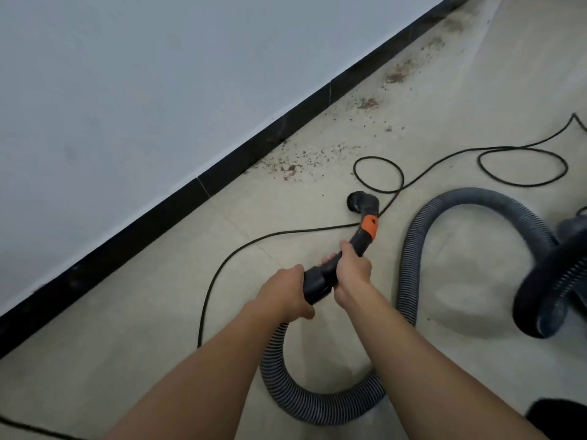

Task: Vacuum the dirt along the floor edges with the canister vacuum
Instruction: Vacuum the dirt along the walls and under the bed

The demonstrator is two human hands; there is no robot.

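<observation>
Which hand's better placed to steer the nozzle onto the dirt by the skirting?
Right hand: it grips the wand further forward, nearer the nozzle; the left hand holds the rear end.

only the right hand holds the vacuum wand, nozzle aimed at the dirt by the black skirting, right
Not quite: in the head view both the left hand and the right hand grip the vacuum wand. The nozzle is aimed at the dirt by the black skirting, as you say.

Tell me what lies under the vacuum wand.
The black power cord crosses the tiled floor beneath the wand, near its orange collar. The wand hides the stretch directly below it.
</observation>
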